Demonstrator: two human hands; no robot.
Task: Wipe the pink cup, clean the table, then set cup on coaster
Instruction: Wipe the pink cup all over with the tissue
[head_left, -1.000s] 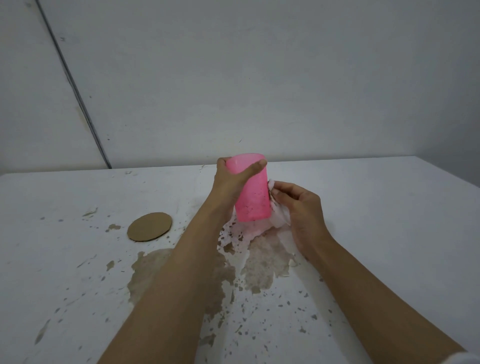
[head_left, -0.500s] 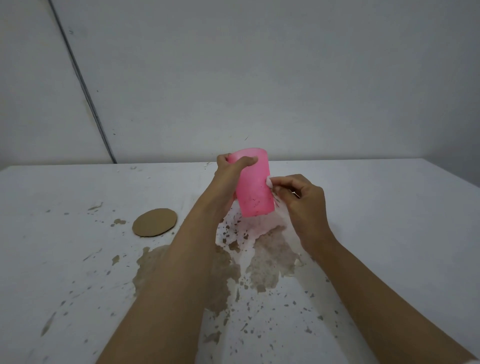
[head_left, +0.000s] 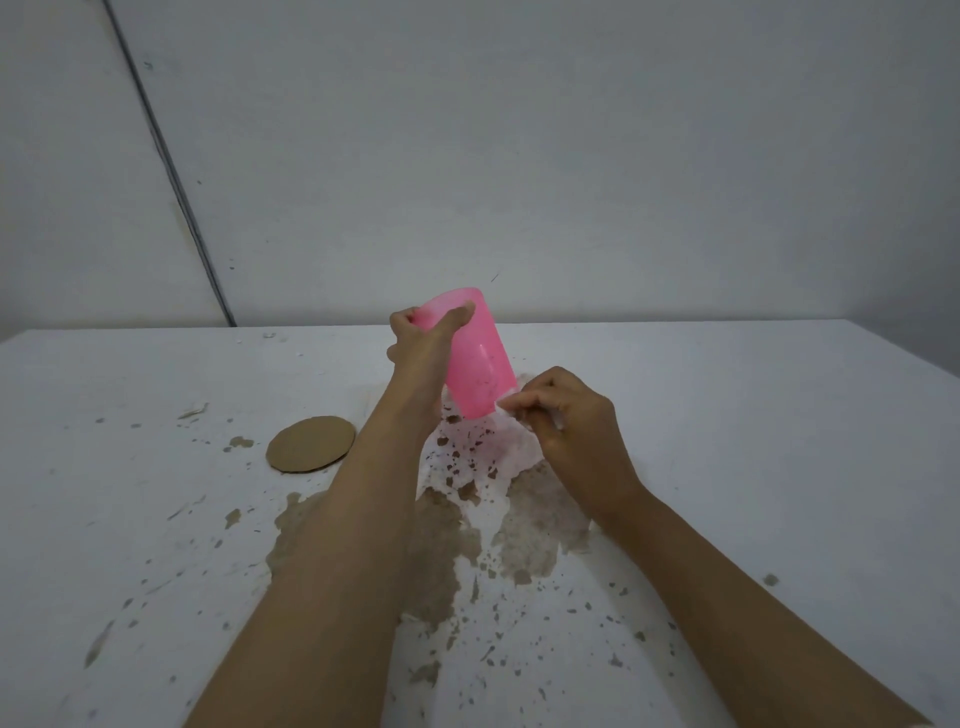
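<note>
My left hand (head_left: 423, 353) grips the pink cup (head_left: 478, 358) near its rim and holds it tilted above the white table (head_left: 753, 415), rim leaning left and back. Dark specks dot the cup's side. My right hand (head_left: 566, 421) pinches a white tissue (head_left: 511, 441) against the cup's lower right edge; most of the tissue hangs below the cup, speckled brown. A round brown coaster (head_left: 310, 444) lies flat on the table to the left of my left forearm.
A large brown spill (head_left: 524, 530) and many small splatters cover the table under and around my arms. A grey wall rises behind the table's far edge. The table's right side runs off toward the frame edge.
The cup has risen a little and tilted further, its base swinging toward my right hand. My right hand has slid down from the cup's side to its lower edge with the tissue.
</note>
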